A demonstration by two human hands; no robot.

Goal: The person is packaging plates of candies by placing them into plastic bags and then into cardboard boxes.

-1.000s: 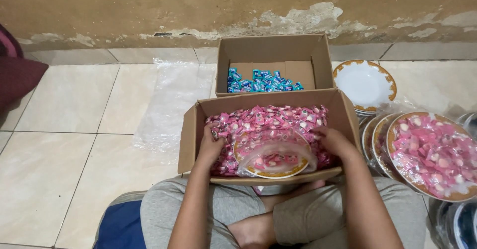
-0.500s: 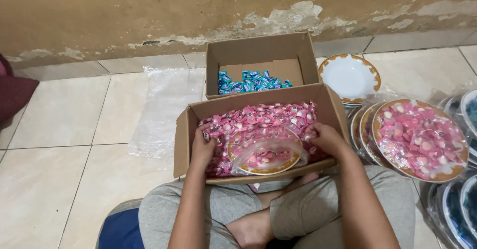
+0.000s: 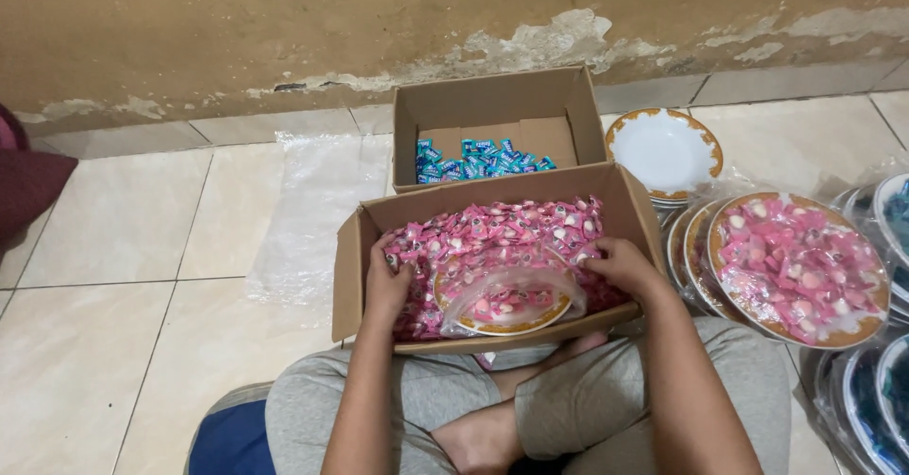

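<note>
Both hands sit in the near box (image 3: 352, 276) of pink sweets (image 3: 511, 224). The left hand (image 3: 386, 286) has its fingers buried, grip unclear. The right hand (image 3: 620, 265) pinches the clear bag (image 3: 516, 290) around the plate (image 3: 502, 319) between them; the plate's rim is partly hidden. Beyond lies the box of blue sweets (image 3: 478, 158). Since half a second ago, the right hand has edged inward.

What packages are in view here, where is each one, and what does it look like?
Near cardboard box: on the lap, brown, open, full of pink wrapped candies.
Far cardboard box: by the wall, brown, open, holding blue wrapped candies.
Plastic-bagged plate: between left hand and right hand, gold-rimmed.
</note>
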